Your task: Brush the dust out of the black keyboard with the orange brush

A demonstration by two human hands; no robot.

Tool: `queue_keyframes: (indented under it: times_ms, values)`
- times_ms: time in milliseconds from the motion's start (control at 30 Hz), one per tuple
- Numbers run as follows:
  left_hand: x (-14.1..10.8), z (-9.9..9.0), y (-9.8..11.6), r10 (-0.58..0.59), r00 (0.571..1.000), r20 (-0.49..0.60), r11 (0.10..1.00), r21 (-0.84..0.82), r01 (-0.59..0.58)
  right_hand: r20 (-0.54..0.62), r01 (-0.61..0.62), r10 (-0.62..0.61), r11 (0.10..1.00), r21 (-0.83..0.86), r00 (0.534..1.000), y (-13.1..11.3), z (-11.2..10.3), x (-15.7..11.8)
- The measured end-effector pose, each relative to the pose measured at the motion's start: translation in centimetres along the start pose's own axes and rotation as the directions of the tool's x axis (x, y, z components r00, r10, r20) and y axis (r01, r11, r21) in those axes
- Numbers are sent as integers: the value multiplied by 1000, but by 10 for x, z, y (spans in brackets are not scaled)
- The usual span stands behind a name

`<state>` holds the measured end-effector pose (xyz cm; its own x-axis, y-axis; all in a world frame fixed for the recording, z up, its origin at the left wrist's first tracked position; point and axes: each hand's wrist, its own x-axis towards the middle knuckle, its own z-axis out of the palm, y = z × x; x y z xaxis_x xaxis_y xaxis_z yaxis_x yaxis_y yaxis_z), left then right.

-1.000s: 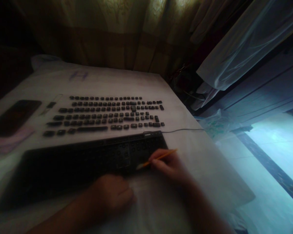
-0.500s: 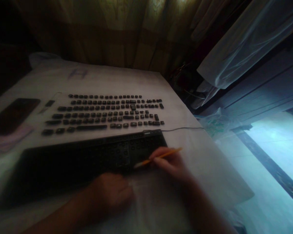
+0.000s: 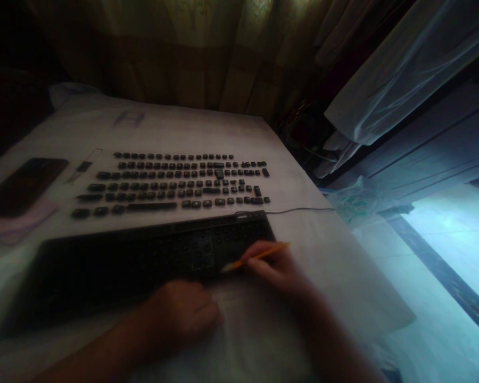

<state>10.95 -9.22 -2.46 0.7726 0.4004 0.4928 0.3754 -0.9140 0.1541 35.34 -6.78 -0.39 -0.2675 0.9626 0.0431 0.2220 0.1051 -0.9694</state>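
Observation:
A black keyboard base [image 3: 115, 260] without keycaps lies across the white table. My right hand [image 3: 273, 266] pinches an orange brush [image 3: 263, 254], its pale tip over the right part of the base near its front edge. My left hand [image 3: 187, 314] rests at the front edge of the base, fingers curled; whether anything is inside them is hidden. Behind the base, loose black keycaps [image 3: 151, 206] are laid out in several rows.
At the left a dark phone [image 3: 26, 183] lies over a pink cloth [image 3: 35, 215], beside a small tool [image 3: 83, 166]. A thin cable [image 3: 303, 209] runs to the table's right edge. Curtains [image 3: 207, 58] hang behind, and a plastic bag [image 3: 353, 199] is right of the table.
The brush in my right hand has shifted slightly, its rear end a little further left. My left hand has barely moved. The whole view has shifted slightly.

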Motion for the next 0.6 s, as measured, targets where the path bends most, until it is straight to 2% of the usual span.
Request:
queue_keyframes:
  times_ms: [167, 300, 433, 500, 600]
  values:
    - [2, -2, 0, -3, 1000, 1, 1000, -1, 3, 26, -15, 15, 1000, -10, 1000, -2, 1, 0]
    - [1, -2, 0, -8, 1000, 25, 1000, -1, 8, 50, -31, 29, 999, 43, 998, -4, 0, -2]
    - [-1, 0, 0, 8, 1000, -3, 1000, -4, -8, -13, -11, 13, 989, 147, 1000, -2, -2, -2]
    - [-1, 0, 0, 8, 1000, 15, 1000, 1, -8, -51, 7, 0, 990, 138, 999, 1, -3, -1]
    - [0, -1, -1, 8, 999, 36, 1000, 1, -8, -45, 7, -3, 996, 90, 999, 4, -2, -1]
